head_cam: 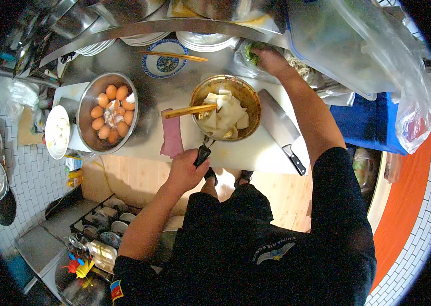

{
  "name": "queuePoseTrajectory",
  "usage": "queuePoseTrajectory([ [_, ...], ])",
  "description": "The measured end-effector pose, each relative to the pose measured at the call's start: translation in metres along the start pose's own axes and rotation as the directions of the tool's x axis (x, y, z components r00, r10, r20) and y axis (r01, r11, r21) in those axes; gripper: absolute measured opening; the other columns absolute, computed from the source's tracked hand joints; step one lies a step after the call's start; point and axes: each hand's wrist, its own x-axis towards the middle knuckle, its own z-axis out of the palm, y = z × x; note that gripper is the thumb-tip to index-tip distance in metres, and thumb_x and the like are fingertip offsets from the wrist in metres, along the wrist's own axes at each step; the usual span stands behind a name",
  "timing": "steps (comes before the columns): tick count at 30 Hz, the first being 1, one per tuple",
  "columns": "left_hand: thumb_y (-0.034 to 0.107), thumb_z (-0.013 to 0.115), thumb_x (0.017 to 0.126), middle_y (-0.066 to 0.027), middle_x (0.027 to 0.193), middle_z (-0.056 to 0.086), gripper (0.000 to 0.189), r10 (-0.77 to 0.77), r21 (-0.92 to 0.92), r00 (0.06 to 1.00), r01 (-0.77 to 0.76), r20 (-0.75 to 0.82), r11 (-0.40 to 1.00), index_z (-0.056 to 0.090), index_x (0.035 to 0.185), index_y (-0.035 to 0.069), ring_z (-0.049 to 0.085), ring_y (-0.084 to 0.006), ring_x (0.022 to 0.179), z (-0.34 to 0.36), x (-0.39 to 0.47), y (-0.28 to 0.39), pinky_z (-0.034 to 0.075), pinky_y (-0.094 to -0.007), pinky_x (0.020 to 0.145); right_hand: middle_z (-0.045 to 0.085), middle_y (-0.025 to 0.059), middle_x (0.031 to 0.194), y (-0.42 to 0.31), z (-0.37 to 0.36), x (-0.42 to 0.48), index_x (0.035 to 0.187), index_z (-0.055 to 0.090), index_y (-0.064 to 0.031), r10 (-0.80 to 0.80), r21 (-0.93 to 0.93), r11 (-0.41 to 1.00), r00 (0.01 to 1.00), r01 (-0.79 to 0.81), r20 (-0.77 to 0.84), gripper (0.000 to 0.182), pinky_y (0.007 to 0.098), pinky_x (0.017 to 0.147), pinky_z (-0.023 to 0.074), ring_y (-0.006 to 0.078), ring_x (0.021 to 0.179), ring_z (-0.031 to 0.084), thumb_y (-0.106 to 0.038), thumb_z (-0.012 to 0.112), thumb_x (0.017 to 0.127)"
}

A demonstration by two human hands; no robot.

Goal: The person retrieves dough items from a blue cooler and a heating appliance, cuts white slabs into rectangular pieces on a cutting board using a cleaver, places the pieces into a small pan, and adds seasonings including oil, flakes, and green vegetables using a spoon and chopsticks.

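My left hand (185, 170) grips the black handle (202, 153) of a browned metal pan (258, 105) on the white cutting board (238, 155). Pale, flat sheet-like pieces of food (225, 111) fill the pan. Wooden chopsticks (188, 111) lean over its left rim. A folded pink cloth (172, 134) lies just left of the pan. At the back right, my right hand (274, 61) reaches into a clear plastic bag (243, 65) and touches leafy greens (252, 55); its fingertips are blurred and partly hidden. A cleaver (282, 118) with a black handle lies right of the pan.
A steel bowl (136, 126) of brown eggs and shells stands left, beside a white plate (58, 147) of peeled eggs. Behind are a blue-patterned bowl (146, 63) with chopsticks and stacked plates (204, 44). A metal shelf edge (162, 25) overhangs the back. A blue bin (361, 118) stands right.
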Motion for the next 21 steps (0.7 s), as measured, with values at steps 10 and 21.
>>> queuePoseTrajectory([
  [10, 0.025, 0.062, 0.077, -0.0193, 0.068, 0.056, 0.026, 0.006, 0.112, 1.000, -0.007, 0.006, 0.994, 0.053, 0.072, 0.000, 0.056, -0.0380, 0.066, 0.005, 0.046, 0.029, 0.044, -0.0445, 0.060, 0.056, 0.0205, 0.114, 0.010, 0.017, 0.003, 0.119, 0.056, -0.0160, 0.117, -0.036, 0.991, 0.971, -0.127, -0.209, 0.035, 0.0415, 0.089, 0.0442, 0.0349, 0.100, 0.057, -0.016, 0.048, 0.086],
  [21, 0.023, 0.062, 0.076, -0.0185, 0.065, 0.056, 0.026, 0.016, 0.106, 1.000, -0.015, -0.017, 0.994, 0.051, 0.069, 0.001, 0.056, -0.0380, 0.063, 0.013, 0.061, 0.038, 0.044, -0.0444, 0.058, 0.061, 0.0179, 0.107, 0.066, 0.028, -0.016, 0.114, 0.058, -0.0079, 0.235, 0.237, 0.966, 0.739, -0.104, -0.632, 0.040, 0.0380, 0.089, 0.0422, 0.0312, 0.096, 0.057, -0.029, 0.063, 0.080],
])
